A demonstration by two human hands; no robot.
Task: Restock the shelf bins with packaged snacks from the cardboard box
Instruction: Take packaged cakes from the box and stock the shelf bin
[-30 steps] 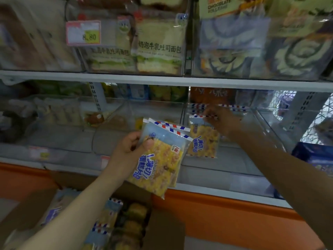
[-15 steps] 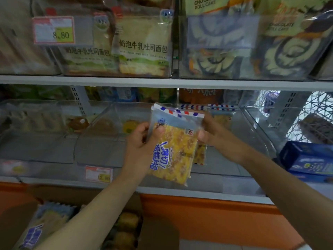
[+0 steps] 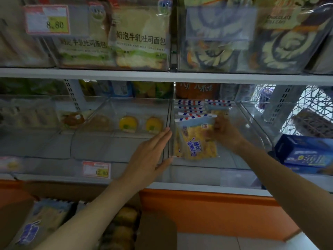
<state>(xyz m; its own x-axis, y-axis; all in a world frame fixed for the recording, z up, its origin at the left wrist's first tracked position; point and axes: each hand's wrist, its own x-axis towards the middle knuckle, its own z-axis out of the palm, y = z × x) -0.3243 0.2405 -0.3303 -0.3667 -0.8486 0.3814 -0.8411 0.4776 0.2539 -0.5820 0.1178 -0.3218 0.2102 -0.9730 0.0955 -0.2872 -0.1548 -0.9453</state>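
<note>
My right hand [image 3: 223, 130] grips a yellow snack packet [image 3: 197, 141] inside the clear bin [image 3: 252, 123] right of centre, several packets filed behind; my left hand [image 3: 151, 154] hangs spread, empty; the cardboard box [image 3: 156, 231], lower left, holds more.

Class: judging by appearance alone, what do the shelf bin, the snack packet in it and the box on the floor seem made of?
Shelf bin: likely clear rigid plastic, glossy; contents show through.
Snack packet: apparently thin printed plastic film, shiny.
Box: brown matte cardboard flap.
</note>
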